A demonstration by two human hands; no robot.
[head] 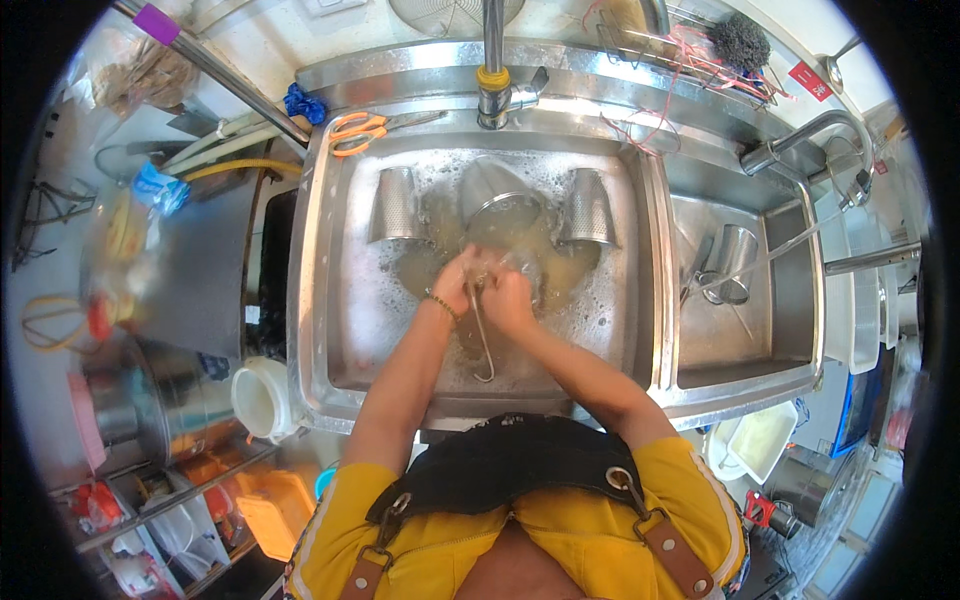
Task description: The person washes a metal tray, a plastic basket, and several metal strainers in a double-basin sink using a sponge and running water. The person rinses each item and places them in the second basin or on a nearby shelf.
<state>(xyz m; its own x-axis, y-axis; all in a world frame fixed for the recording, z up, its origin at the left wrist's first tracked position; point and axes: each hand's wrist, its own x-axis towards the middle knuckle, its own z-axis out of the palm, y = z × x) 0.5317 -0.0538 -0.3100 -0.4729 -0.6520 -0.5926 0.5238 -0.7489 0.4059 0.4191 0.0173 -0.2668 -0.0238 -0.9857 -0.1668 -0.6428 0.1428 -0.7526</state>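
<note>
My left hand, wearing a beaded bracelet, grips a long metal utensil handle whose hooked end points towards me. The utensil's other end is hidden by the hands and splashing water. Close beside it, my right hand has curled fingers, and whatever is in them cannot be made out. Both hands are over murky, foamy water in a stainless steel sink. Beyond them a larger metal cylinder lies tilted, partly under water. A perforated metal cylinder lies to its left and another perforated cylinder to its right.
Orange-handled scissors lie on the sink's back left rim. The faucet stands at the back centre. In the smaller right basin are a perforated cylinder and thin utensils. A white bucket stands at the front left.
</note>
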